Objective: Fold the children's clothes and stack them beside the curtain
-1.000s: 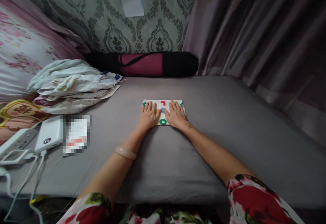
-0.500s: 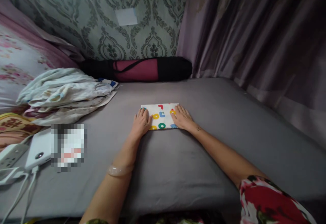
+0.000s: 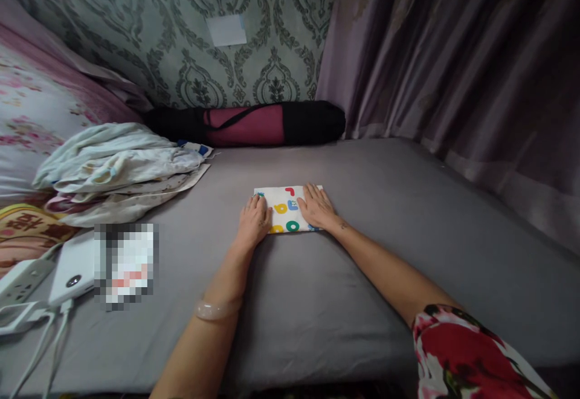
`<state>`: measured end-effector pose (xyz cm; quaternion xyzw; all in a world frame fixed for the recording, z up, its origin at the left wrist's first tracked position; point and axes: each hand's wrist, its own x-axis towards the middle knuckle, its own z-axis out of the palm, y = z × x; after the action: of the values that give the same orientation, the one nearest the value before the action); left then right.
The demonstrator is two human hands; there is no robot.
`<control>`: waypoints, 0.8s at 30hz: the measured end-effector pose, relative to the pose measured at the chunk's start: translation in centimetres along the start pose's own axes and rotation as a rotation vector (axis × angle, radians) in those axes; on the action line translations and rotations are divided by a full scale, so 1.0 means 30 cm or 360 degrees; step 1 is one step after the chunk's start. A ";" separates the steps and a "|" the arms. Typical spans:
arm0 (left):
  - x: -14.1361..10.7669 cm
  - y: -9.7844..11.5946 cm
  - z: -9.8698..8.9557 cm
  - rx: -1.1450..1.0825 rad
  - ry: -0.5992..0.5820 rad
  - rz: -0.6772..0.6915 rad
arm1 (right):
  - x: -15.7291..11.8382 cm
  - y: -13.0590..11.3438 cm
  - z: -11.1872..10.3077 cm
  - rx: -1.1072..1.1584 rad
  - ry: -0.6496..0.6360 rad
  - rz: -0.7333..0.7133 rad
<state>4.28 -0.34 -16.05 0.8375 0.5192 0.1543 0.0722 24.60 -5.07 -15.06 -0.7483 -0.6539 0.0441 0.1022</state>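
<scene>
A flat white rectangle of folded cloth (image 3: 286, 210), printed with colourful letter shapes, lies on the grey bed sheet (image 3: 362, 326). My left hand (image 3: 254, 217) rests over its left edge, palm down and fingers extended. On the right part of the cloth lies my right hand (image 3: 316, 207), flat, with its fingers stretched toward the far edge. Each palm hides some of the print beneath it. A pale translucent bangle (image 3: 217, 310) circles my left forearm.
Rumpled light cloths (image 3: 122, 157) are piled at the left. Nearer stand a white power bank (image 3: 75, 266), a power strip (image 3: 25, 283) and white cables (image 3: 57, 338). A long black and maroon bag (image 3: 254, 124) lies along the wall; curtains (image 3: 453, 60) hang at right.
My right hand has slid inward over the cloth, away from its right edge. My left hand stays at the left edge. The whole view has shifted slightly.
</scene>
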 end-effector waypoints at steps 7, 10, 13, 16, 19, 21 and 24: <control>0.005 -0.006 0.009 -0.0059 0.0073 0.0024 | 0.009 -0.012 -0.034 -0.0011 -0.0088 0.0036; 0.007 -0.010 0.009 -0.0081 0.0115 0.0026 | 0.022 -0.048 -0.060 0.0024 -0.0102 0.0045; 0.010 -0.018 0.012 -0.0100 0.0167 0.0068 | 0.030 -0.096 -0.058 0.0073 -0.0014 -0.0064; 0.014 -0.026 0.019 -0.0107 0.0203 0.0074 | 0.026 -0.129 -0.020 0.0106 0.0022 -0.0130; 0.017 -0.030 0.022 -0.0113 0.0233 0.0079 | 0.019 -0.135 0.021 0.0106 0.0028 -0.0120; 0.019 -0.032 0.021 -0.0123 0.0241 0.0091 | 0.018 -0.130 0.031 0.0098 0.0022 -0.0121; 0.023 -0.034 0.017 -0.0146 0.0233 0.0089 | 0.023 -0.128 0.017 0.0081 -0.0018 -0.0124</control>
<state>3.87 0.73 -16.69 0.8339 0.4919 0.2406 0.0681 20.86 -3.86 -14.70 -0.7193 -0.6817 0.0611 0.1191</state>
